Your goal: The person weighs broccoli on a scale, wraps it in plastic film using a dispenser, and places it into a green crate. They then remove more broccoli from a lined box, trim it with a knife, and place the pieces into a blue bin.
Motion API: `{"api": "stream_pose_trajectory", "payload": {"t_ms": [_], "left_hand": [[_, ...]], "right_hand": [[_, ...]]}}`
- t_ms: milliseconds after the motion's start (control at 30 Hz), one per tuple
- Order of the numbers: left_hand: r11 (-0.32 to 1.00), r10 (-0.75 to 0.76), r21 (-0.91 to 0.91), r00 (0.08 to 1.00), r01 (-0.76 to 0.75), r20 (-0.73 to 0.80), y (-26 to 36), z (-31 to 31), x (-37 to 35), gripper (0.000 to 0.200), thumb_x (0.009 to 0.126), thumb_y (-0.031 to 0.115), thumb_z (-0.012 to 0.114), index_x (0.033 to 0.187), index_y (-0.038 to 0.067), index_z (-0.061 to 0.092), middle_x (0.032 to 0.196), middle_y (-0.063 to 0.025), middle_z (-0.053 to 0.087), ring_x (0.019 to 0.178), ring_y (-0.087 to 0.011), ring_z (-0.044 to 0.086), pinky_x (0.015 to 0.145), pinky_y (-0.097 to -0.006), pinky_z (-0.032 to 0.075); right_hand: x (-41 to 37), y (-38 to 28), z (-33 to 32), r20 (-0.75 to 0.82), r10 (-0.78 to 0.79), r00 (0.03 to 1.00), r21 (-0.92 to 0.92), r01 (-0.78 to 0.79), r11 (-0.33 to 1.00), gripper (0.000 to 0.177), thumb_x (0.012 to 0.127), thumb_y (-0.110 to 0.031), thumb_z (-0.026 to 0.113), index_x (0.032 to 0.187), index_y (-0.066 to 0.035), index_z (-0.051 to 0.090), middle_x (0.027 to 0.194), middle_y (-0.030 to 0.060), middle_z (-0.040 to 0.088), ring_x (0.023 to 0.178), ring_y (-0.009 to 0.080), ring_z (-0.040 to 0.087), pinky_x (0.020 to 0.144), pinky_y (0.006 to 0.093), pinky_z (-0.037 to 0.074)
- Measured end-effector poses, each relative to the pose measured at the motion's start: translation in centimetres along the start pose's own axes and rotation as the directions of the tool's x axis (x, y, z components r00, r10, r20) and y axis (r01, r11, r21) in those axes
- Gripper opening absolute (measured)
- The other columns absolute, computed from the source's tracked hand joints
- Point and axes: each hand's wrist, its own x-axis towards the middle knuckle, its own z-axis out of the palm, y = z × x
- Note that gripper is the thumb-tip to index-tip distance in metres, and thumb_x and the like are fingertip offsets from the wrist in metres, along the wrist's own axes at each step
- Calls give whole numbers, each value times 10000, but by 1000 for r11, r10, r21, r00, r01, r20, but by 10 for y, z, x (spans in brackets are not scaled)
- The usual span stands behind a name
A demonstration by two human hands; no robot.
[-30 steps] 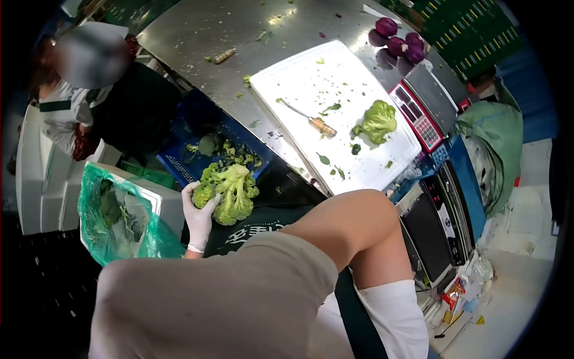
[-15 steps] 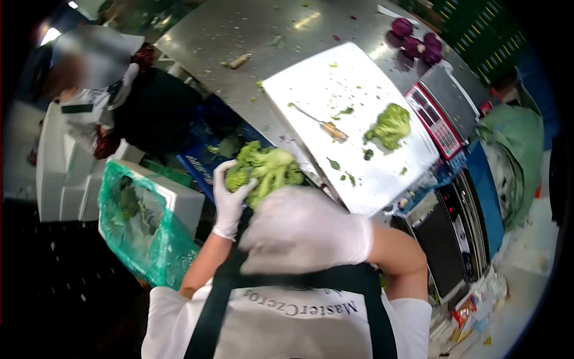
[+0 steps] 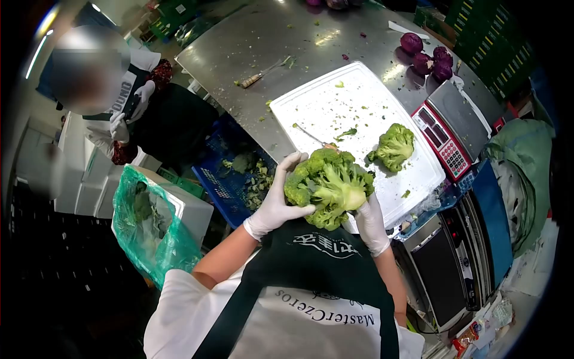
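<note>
A large head of broccoli (image 3: 329, 185) is held up between my two gloved hands over my apron, its pale cut stem turned toward the right. My left hand (image 3: 276, 206) grips its left side, thumb across the front and fingers behind the florets. On the right side, my right hand (image 3: 372, 226) closes against the stem and florets, with some fingers hidden. Just beyond, a white cutting board (image 3: 335, 96) carries another broccoli head (image 3: 393, 147) and scraps. A thin-bladed knife (image 3: 308, 133) lies there, its handle partly hidden by the held broccoli.
A second small knife (image 3: 253, 80) lies on the steel table (image 3: 233, 48). Red onions (image 3: 421, 62) sit near a red scale (image 3: 441, 140) at right. At left are a blue crate (image 3: 218, 194) with trimmings, a green-bag-lined box (image 3: 170, 239) and a co-worker (image 3: 161, 107).
The broccoli has moved right and up, nearer the board, with my left hand on it. My right hand, blurred over my chest before, now holds its right side. The co-worker's hands are now raised.
</note>
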Motion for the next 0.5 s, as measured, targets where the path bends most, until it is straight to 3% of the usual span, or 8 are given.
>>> {"api": "stream_pose_trajectory", "payload": {"t_ms": [33, 100, 200, 233, 300, 400, 500], "left_hand": [[989, -84, -115, 995, 90, 56, 11, 5, 2, 1157, 688, 264, 869, 1546, 56, 123, 1556, -200, 247, 1459, -296, 227, 1192, -405, 172], [995, -88, -34, 971, 98, 222, 5, 1, 7, 1164, 723, 328, 845, 1561, 64, 81, 1568, -205, 217, 1476, -294, 190, 1195, -391, 161], [908, -286, -228, 917, 352, 278, -17, 1, 13, 1048, 806, 376, 778, 1559, 51, 126, 1537, -162, 283, 1401, -252, 324, 1144, -356, 285], [852, -381, -283, 892, 442, 245, -19, 6, 17, 994, 816, 379, 763, 1543, 19, 188, 1523, -131, 337, 1411, -240, 325, 1164, -377, 252], [862, -396, -243, 890, 446, 228, -19, 9, 27, 899, 835, 226, 747, 1534, 16, 222, 1496, -125, 385, 1376, -233, 381, 1147, -370, 295], [827, -403, -305, 876, 472, 265, -32, 9, 44, 862, 825, 115, 732, 1528, 14, 243, 1480, -128, 413, 1348, -230, 421, 1129, -365, 334], [835, -405, -257, 860, 486, 311, -43, 10, 65, 827, 827, 84, 711, 1521, 16, 267, 1474, -135, 424, 1335, -231, 439, 1122, -364, 352]], "right_hand": [[-1, -1, -3, -23, -50, 998, 0, 50, 999, 1089, 769, -547, 767, 1522, -1, 201, 1467, 128, 405, 1345, 254, 414, 1108, 387, 361], [0, -1, -7, -82, -214, 973, -15, 214, 977, 1123, 745, -561, 778, 1529, -6, 194, 1464, 140, 406, 1348, 255, 415, 1112, 393, 359], [-4, -22, -5, -82, -227, 970, -125, 216, 968, 1168, 678, -474, 863, 1530, -13, 210, 1464, 143, 407, 1330, 254, 436, 1121, 382, 350], [-4, -26, -5, -74, -235, 969, -167, 221, 961, 1176, 665, -450, 881, 1531, -17, 213, 1462, 142, 411, 1323, 253, 444, 1121, 379, 349], [-4, -28, -5, -93, -229, 969, -174, 211, 962, 1161, 665, -373, 895, 1538, -34, 209, 1449, 138, 427, 1301, 246, 464, 1109, 370, 363], [-8, -29, -8, -130, -260, 957, -231, 225, 946, 1125, 688, -235, 890, 1551, -58, 192, 1436, 132, 444, 1284, 240, 481, 1094, 357, 382], [-9, -37, -7, -206, -265, 942, -273, 205, 940, 1130, 697, -233, 884, 1555, -56, 170, 1450, 131, 422, 1290, 239, 476, 1094, 357, 383]]}}
